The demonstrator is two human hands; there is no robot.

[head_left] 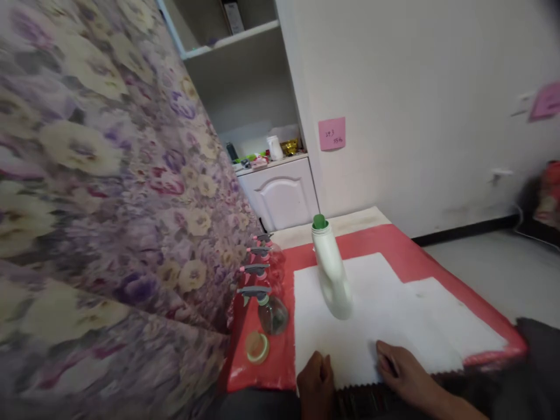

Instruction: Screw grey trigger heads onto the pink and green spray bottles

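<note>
A pale green plastic bottle (333,274) with a handle stands on white sheets (367,338) over a red table cover. Its neck is uncapped, and a green pouring spout (319,222) shows in the mouth. My left hand (315,378) rests closed at the near edge of the white sheet, left of the bottle's base. Curled on the same sheet, to the right, is my right hand (399,370). Nothing shows in either hand, and neither touches the bottle. A small round see-through piece (256,347) with a pale green rim lies at the left.
Several spray bottles (273,315) with grey trigger heads line the left of the red cover (371,237). A floral curtain (131,204) hangs close beside them. Behind are a shelf cabinet (284,195) and a wall with a pink note (332,133).
</note>
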